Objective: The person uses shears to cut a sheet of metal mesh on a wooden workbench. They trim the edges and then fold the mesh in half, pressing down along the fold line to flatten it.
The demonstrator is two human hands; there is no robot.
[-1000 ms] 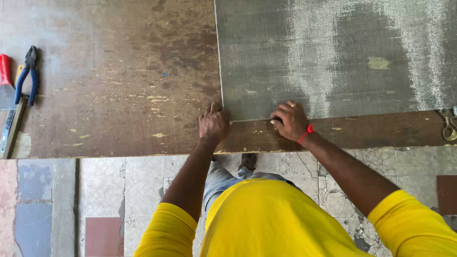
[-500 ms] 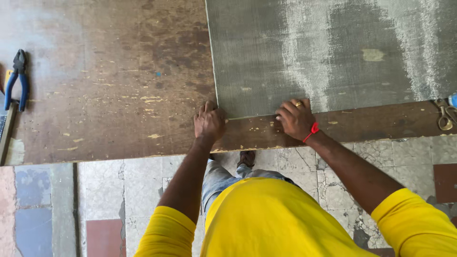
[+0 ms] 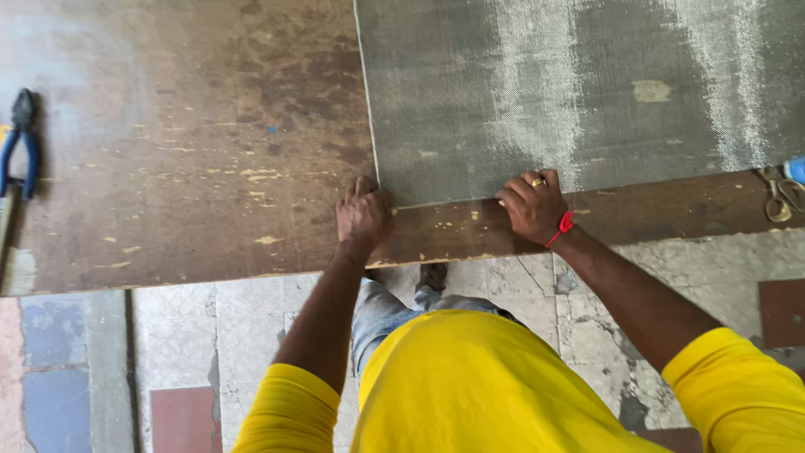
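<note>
Both hands are down on the worn brown surface point(image 3: 184, 168) at mid-frame. The left hand point(image 3: 363, 214) sits at the lower left corner of the grey mesh sheet point(image 3: 545, 92), fingers curled and knuckles up, fingertips right at the corner; whether that grip has actually pinched the mesh or just presses beside it, I cannot tell. The right hand point(image 3: 534, 205), with a ring and a red wristband point(image 3: 560, 228), lies flat with its fingers laid over the sheet's lower edge, pressing down rather than clenching anything. The mesh sheet fills the upper right of the frame, its bottom edge running parallel to the near edge of the surface, with a bare brown strip between them. Blue-handled pliers point(image 3: 21, 138) lie at the far left edge, well apart from the hands. At the far right edge rest scissors point(image 3: 778, 197). Patchy floor tiles point(image 3: 210, 335) show below.
</note>
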